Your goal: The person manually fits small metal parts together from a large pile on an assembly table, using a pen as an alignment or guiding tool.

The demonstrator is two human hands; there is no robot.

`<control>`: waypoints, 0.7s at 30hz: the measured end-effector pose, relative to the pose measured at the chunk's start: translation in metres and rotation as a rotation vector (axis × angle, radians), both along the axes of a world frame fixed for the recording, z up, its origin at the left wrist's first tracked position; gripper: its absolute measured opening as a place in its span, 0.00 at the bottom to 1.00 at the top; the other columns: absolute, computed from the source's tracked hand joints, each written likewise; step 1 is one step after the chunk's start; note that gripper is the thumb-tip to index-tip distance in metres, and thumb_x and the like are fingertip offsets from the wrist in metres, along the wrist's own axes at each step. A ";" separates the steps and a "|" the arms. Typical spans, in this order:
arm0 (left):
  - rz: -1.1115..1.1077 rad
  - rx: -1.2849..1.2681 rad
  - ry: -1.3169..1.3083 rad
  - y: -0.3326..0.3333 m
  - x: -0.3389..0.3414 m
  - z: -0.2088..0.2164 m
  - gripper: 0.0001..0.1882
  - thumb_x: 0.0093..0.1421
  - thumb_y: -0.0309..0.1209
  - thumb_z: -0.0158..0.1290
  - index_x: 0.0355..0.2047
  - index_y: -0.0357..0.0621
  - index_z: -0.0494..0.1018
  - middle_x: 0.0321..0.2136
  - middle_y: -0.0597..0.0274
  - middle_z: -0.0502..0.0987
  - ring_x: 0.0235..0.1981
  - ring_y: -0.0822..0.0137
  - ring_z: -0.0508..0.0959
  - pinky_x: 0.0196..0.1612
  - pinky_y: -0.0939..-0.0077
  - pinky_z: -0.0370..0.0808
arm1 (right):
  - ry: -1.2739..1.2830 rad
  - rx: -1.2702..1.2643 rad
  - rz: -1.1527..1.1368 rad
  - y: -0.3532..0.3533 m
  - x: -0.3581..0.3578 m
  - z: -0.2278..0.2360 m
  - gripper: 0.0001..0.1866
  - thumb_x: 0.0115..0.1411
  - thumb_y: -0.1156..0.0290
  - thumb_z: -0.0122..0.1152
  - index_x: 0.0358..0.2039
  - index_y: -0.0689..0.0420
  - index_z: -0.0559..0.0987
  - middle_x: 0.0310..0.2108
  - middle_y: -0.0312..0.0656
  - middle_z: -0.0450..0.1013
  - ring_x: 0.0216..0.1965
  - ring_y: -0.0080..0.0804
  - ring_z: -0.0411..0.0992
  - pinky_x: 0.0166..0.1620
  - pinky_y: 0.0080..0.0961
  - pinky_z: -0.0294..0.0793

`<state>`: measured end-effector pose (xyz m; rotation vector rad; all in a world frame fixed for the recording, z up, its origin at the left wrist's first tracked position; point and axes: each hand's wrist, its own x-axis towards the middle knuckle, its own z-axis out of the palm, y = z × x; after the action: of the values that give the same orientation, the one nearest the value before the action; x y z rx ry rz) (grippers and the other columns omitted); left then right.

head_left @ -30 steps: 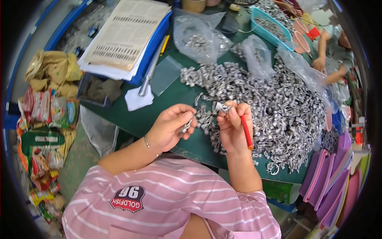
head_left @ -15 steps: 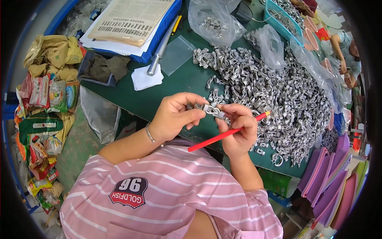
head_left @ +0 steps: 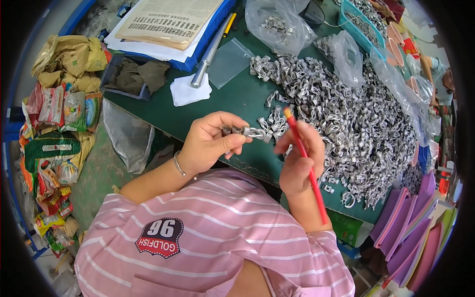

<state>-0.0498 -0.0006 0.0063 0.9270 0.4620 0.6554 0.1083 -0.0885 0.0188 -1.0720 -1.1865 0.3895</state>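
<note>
My left hand (head_left: 208, 141) pinches a small silver-grey ring with a looped metal link (head_left: 255, 132), whose free end sticks out to the right. Part of what sits in those fingers is hidden. A red pencil (head_left: 315, 190) with a yellowish end is held in my right hand (head_left: 303, 161), its yellowish end pointing up. The right fingers are slightly blurred and apart from the link. Just beyond both hands, a large pile of similar silver-grey metal rings and loops (head_left: 341, 114) spreads over the green table (head_left: 153, 109).
A tapered metal ring mandrel (head_left: 210, 59) leans by white paper slips (head_left: 188, 92) and a clear zip bag (head_left: 230, 62). Papers fill a blue tray (head_left: 190, 62). Plastic bags (head_left: 277, 24) and a turquoise basket (head_left: 363, 27) stand at the back. Colourful sacks (head_left: 64, 114) are at left, purple foam sheets (head_left: 401, 218) at right.
My right hand has moved off the link and slightly right, turning the pencil from slanted to nearly upright. My left hand keeps the link, shifted slightly left. The view has shifted a little.
</note>
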 end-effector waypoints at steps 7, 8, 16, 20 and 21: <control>0.002 0.017 0.060 -0.002 0.008 0.001 0.08 0.54 0.19 0.48 0.35 0.35 0.67 0.28 0.52 0.75 0.16 0.78 0.68 0.16 0.88 0.64 | -0.094 0.133 -0.006 0.002 -0.001 0.002 0.10 0.47 0.86 0.53 0.32 0.64 0.67 0.19 0.42 0.68 0.19 0.29 0.67 0.25 0.23 0.65; 0.003 0.014 0.061 -0.003 0.008 0.002 0.08 0.54 0.19 0.48 0.35 0.35 0.67 0.28 0.52 0.75 0.16 0.78 0.68 0.16 0.88 0.64 | -0.144 0.120 -0.023 0.001 -0.001 0.000 0.11 0.45 0.87 0.54 0.29 0.62 0.67 0.18 0.41 0.68 0.17 0.30 0.67 0.25 0.23 0.64; 0.012 0.110 0.036 -0.003 0.009 0.005 0.09 0.52 0.18 0.52 0.34 0.34 0.68 0.29 0.59 0.74 0.24 0.80 0.70 0.25 0.89 0.67 | -0.229 0.062 -0.017 0.006 -0.001 0.001 0.09 0.44 0.83 0.57 0.22 0.59 0.66 0.16 0.39 0.67 0.16 0.30 0.65 0.23 0.22 0.61; 0.011 0.108 0.032 -0.004 0.008 0.005 0.09 0.51 0.17 0.52 0.34 0.34 0.68 0.30 0.61 0.73 0.28 0.80 0.70 0.29 0.88 0.68 | -0.206 0.055 -0.003 0.005 -0.001 -0.001 0.09 0.44 0.84 0.57 0.21 0.59 0.66 0.16 0.40 0.67 0.16 0.30 0.65 0.24 0.22 0.61; 0.018 0.125 0.038 -0.004 0.008 0.005 0.09 0.51 0.17 0.53 0.34 0.34 0.68 0.30 0.61 0.73 0.28 0.80 0.70 0.30 0.88 0.68 | -0.201 0.050 -0.008 0.005 -0.001 -0.001 0.09 0.45 0.83 0.57 0.22 0.59 0.66 0.16 0.40 0.67 0.16 0.30 0.65 0.24 0.22 0.61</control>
<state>-0.0415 -0.0043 0.0108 1.0557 0.4680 0.6895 0.1075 -0.0831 0.0173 -1.0906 -1.3629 0.2485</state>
